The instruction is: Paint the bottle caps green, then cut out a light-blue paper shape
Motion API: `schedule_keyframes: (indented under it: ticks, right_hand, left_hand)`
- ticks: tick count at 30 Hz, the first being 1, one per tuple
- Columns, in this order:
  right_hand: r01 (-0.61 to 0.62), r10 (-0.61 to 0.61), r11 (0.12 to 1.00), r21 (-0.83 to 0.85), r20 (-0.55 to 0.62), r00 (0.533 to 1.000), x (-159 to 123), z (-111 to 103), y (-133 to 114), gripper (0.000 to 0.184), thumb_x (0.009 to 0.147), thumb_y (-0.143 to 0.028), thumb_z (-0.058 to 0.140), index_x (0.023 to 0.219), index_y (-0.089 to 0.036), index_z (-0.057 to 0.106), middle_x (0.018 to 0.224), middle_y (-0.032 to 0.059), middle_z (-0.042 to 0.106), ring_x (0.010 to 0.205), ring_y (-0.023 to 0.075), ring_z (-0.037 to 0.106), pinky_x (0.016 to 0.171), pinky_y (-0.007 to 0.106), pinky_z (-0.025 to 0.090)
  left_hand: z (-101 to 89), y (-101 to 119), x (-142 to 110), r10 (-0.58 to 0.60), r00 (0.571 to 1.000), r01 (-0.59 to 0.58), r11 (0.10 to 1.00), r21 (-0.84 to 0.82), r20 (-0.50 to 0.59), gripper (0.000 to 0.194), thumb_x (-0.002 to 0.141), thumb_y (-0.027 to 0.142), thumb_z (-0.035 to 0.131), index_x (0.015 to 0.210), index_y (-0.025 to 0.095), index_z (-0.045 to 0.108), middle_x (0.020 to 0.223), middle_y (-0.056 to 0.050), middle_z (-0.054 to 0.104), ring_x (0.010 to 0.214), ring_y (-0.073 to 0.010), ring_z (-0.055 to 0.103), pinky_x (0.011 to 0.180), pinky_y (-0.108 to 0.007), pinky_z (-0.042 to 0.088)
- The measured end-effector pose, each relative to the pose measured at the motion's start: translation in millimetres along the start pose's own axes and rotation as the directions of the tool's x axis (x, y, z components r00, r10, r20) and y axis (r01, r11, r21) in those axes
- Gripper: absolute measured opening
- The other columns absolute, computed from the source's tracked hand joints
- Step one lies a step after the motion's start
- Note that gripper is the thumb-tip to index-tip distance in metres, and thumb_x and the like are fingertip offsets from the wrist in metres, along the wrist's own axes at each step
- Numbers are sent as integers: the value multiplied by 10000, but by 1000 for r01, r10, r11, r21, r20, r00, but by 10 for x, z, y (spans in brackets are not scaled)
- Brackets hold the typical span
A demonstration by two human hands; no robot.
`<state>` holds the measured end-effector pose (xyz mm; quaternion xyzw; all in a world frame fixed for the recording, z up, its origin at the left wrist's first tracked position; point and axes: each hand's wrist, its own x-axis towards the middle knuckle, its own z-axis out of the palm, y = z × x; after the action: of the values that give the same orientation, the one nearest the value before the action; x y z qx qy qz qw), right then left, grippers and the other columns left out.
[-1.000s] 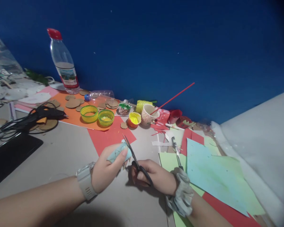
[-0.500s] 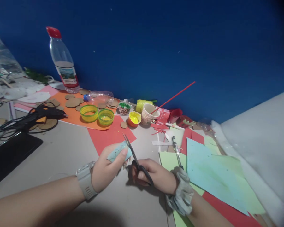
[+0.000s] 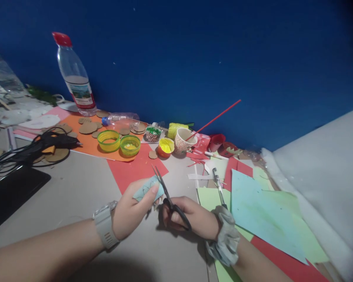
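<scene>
My left hand (image 3: 131, 211) pinches a small light-blue paper piece (image 3: 147, 188) with pencil lines on it, thumb on top. My right hand (image 3: 191, 217) grips black-handled scissors (image 3: 169, 197), whose blades point up and left and meet the right edge of the paper piece. Both hands hover just above the grey table (image 3: 76, 188), close together. A grey watch sits on my left wrist, a grey scrunchie on my right.
Sheets of light-blue paper (image 3: 259, 213), green and red paper lie at right with a pen (image 3: 219, 188). Behind: paint cups (image 3: 164, 148), a paper cup with a red stick (image 3: 186, 141), yellow-green lids (image 3: 119, 141), a water bottle (image 3: 75, 78), a glue gun (image 3: 51, 141), cardboard discs.
The view has shifted slightly; my hands, the paper piece and the scissors stay almost in the same place.
</scene>
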<state>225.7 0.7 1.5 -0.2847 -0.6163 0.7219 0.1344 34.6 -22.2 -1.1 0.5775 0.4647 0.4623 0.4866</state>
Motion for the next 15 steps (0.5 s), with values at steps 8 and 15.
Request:
schedule_keyframes:
  ticks: [8, 15]
  right_hand:
    - [-3, 3, 1000, -22, 11, 1000, 0, -2, -10, 562, 802, -683, 536, 758, -123, 527, 563, -60, 423, 490, 57, 358, 461, 195, 321]
    - [7, -7, 999, -35, 13, 1000, -8, -7, -5, 552, 822, -669, 526, 767, -120, 533, 593, -43, 444, 507, 63, 375, 477, 204, 332]
  left_hand:
    - [-20, 9, 17, 76, 996, -77, 997, 9, 49, 384, 961, 349, 418, 619, 176, 446, 575, 37, 444, 536, -93, 407, 532, -215, 365]
    - [-11, 24, 14, 1, 999, -1, 1000, -6, 40, 384, 949, 374, 430, 622, 174, 467, 568, 31, 461, 526, -98, 419, 520, -222, 369]
